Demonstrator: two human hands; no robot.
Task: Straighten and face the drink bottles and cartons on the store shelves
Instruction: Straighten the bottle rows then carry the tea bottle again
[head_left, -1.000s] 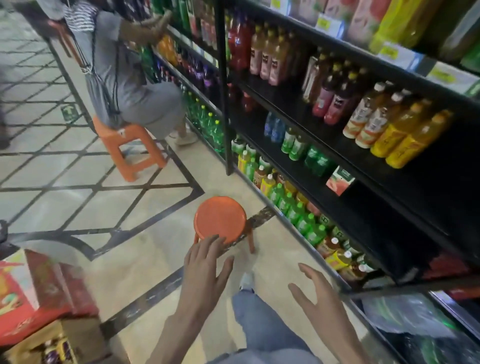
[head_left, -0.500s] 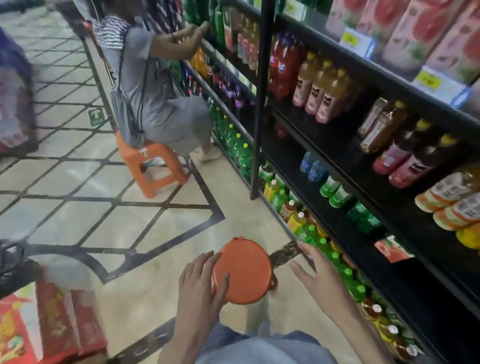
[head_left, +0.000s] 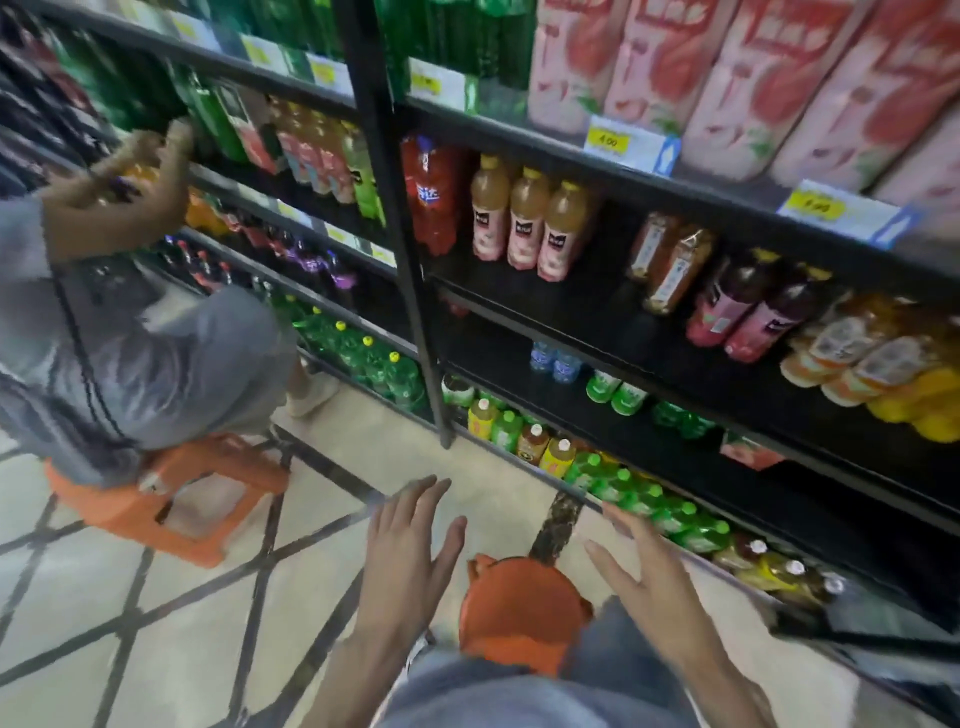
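Black store shelves (head_left: 582, 171) run along the right, stocked with drink bottles. Three juice bottles with pink labels (head_left: 524, 223) stand upright beside a red soda bottle (head_left: 431, 192). Tall pink cartons (head_left: 727, 67) fill the top shelf. Green bottles (head_left: 654, 504) line the bottom shelf near the floor. My left hand (head_left: 410, 556) hovers with straight spread fingers over the floor, left of a round orange stool (head_left: 524, 608). My right hand (head_left: 649, 577) is spread flat to the stool's right, close to the bottom shelf. Neither hand holds anything.
Another person in grey (head_left: 135, 353) sits on an orange stool (head_left: 171, 499) at the left, one hand on a shelf bottle. A black upright post (head_left: 410, 270) divides the shelving. A small pink carton (head_left: 748, 452) lies on a lower shelf. Patterned tile floor spreads to the left.
The view has swung closer and up towards the shelves. The round stool now sits nearer my legs. Both hands stay spread on either side of it, no longer touching its rim.
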